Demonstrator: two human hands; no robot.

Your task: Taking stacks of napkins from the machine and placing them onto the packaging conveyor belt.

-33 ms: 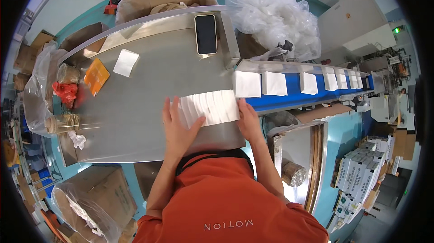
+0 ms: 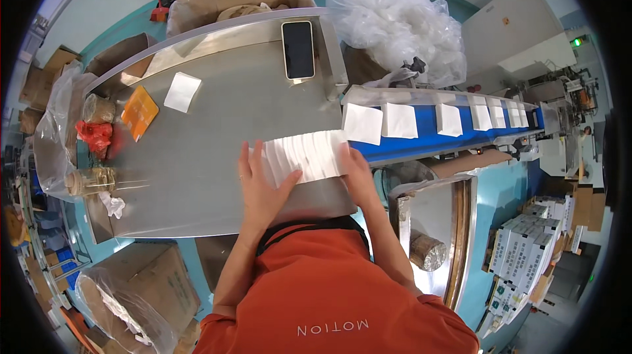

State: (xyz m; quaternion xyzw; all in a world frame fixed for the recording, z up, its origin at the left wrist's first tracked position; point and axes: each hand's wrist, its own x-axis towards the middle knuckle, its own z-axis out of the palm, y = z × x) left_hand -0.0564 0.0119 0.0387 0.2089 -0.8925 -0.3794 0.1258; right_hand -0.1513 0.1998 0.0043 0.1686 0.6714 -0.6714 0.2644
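At the near right of the steel table [image 2: 217,127], with the row's middle taken as the clock's centre and twelve at the far side, a person's left hand [image 2: 259,189] stood at eight o'clock, clamped on the left end of a row of white squares [image 2: 306,155], its thumb set wide of the fingers and bearing on the near edge. The right hand [image 2: 361,177], between three and four o'clock, was clamped on the opposite end. The squares stood face to face, packed tightly; whether their lower edges rested on the steel could not be told. Good handling, as judged from this posture, called for even, light pressure from both ends, the palms kept in line with the row: too firm a squeeze might have bowed the middle upward, too slack a one might have let the squares fan out. The thumb seemed best kept low, where it could check slipping along the near side. Just beyond the right hand, the blue conveyor belt [image 2: 395,148] ran out toward three o'clock, carrying a file of spaced white pieces [image 2: 400,121], the nearest at about two. A phone [image 2: 298,51] lay at twelve, a lone white piece [image 2: 182,92] at ten, an orange packet [image 2: 139,112] between nine and ten, and a red plastic bundle [image 2: 95,137] at nine. Clear plastic bags [image 2: 401,22] were heaped at one o'clock, past the table.
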